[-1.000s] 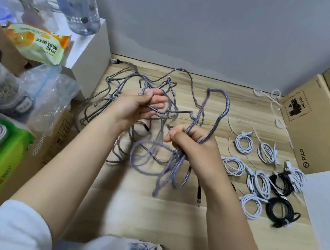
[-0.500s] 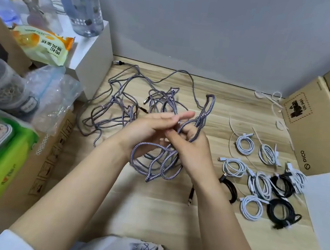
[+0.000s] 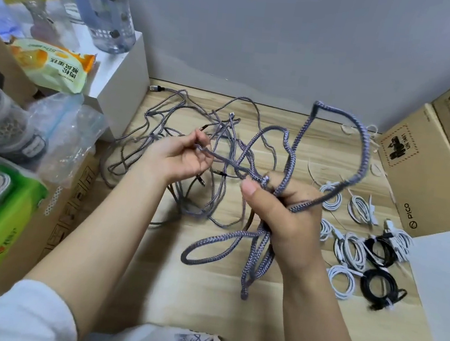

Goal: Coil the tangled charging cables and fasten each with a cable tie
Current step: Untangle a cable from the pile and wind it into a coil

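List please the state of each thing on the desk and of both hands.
Left hand: pinches one grey strand.
Right hand: grips grey cable loops.
Grey cables: tangled, untied.
White cables: coiled, tied.
Black cables: coiled, tied.
Cardboard box: closed.

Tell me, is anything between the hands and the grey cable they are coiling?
Nothing visible is. The right hand already grips a bunch of loops of the grey braided cable, and the left hand pinches a strand of it. The rest lies tangled on the wooden table behind them.
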Available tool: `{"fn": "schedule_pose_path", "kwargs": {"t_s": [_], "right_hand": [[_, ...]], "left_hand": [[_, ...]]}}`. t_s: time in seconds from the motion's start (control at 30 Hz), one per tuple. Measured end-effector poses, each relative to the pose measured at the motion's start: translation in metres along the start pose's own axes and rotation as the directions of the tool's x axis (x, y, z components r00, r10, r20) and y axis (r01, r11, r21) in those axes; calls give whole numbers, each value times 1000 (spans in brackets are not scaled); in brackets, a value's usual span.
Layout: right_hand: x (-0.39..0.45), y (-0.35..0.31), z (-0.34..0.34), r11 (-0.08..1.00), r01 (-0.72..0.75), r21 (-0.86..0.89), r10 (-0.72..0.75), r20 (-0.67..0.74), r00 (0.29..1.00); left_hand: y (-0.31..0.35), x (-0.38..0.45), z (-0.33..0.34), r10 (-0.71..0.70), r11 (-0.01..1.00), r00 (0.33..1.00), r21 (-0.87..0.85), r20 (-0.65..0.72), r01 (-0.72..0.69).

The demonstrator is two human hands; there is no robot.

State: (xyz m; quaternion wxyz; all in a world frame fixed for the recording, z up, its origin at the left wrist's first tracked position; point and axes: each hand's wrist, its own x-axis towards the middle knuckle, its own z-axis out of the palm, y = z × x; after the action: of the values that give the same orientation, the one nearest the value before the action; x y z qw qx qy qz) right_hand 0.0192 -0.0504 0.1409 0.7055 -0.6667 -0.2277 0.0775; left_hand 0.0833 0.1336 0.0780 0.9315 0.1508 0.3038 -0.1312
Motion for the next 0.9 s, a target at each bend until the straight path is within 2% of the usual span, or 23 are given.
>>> {"fn": "schedule_pose_path", "kwargs": {"t_s": [0.1, 0.23, 0.33, 0.4, 0.47, 0.6, 0.67, 0.8, 0.9], "right_hand": [[-3, -3, 1, 998, 31, 55, -32, 21, 999], [4, -1, 0, 994, -78, 73, 87, -125, 988], [11, 8, 0, 982, -186, 20, 186, -215, 959], [14, 19, 0, 971, -235, -32, 215, -301, 929], [16, 28, 2, 967, -240, -84, 199, -339, 919], [17, 34, 3, 972, -228, -52, 206, -271, 940], [17, 36, 3, 961, -258, -102, 228, -239, 944], [16, 38, 9, 919, -345, -190, 288, -273, 918], [18, 39, 7, 890, -354, -286, 272, -290, 918]], "left_hand": [[-2, 2, 5, 43, 993, 999, 107, 13, -44], [-9, -6, 11, 123, 964, 985, 221, 123, -148], [-22, -18, 14, 143, 845, 948, 465, 283, -266], [-31, -26, 14, 124, 770, 923, 551, 364, -321], [-37, -34, 14, 100, 714, 917, 614, 385, -336], [-45, -41, 13, 43, 675, 935, 679, 353, -288], [-47, -39, 13, 31, 680, 942, 684, 334, -265], [-53, -37, 16, 22, 737, 932, 625, 362, -260], [-56, -39, 15, -37, 780, 902, 577, 430, -242]]}}
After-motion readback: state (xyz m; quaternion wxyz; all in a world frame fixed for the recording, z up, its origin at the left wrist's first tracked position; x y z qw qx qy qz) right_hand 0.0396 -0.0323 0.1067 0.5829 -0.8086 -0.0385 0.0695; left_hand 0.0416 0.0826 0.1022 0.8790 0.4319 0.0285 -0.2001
